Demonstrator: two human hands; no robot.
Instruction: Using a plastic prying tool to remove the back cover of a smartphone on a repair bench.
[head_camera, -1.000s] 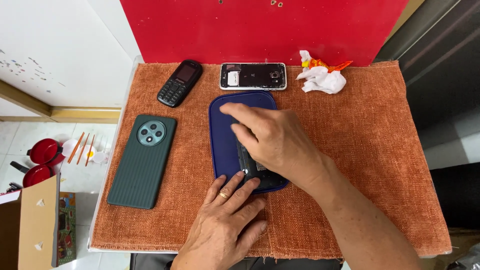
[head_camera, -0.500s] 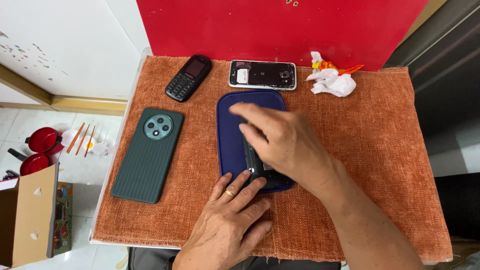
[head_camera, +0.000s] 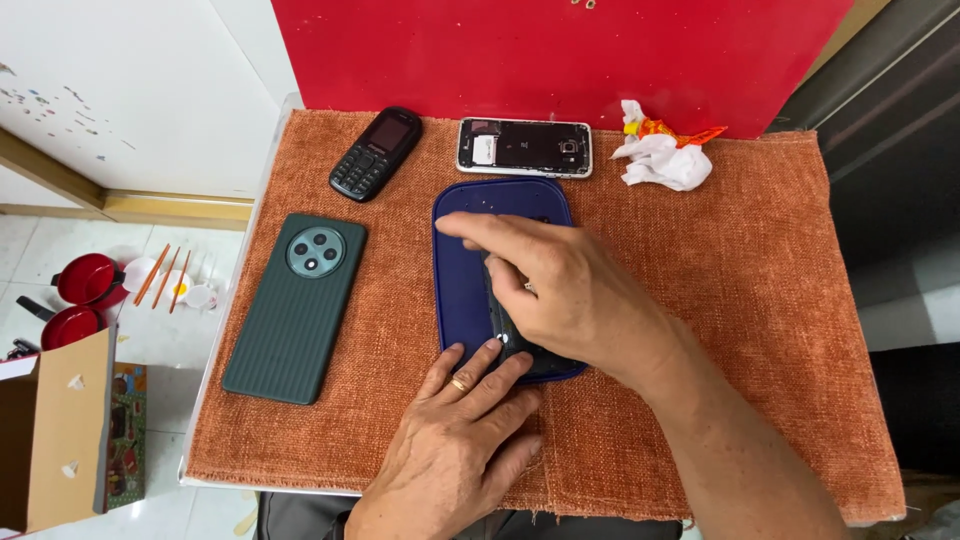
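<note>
Both hands on the blue tray

My right hand (head_camera: 560, 290) stays pressed over the dark phone (head_camera: 505, 335) on the blue tray (head_camera: 460, 270); my left hand (head_camera: 465, 430) fingertips now steady its near edge, hands touching.

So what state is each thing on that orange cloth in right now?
Green phone: face down, camera side up, untouched.
Keypad phone: face up, screen dark.
Opened phone: back cover off, insides showing.
Blue mat: flat, partly covered by both hands.
Dark phone: on the mat, mostly hidden under the right hand.
Left hand: fingertips on the mat's near edge.
White tissue: crumpled.
</note>
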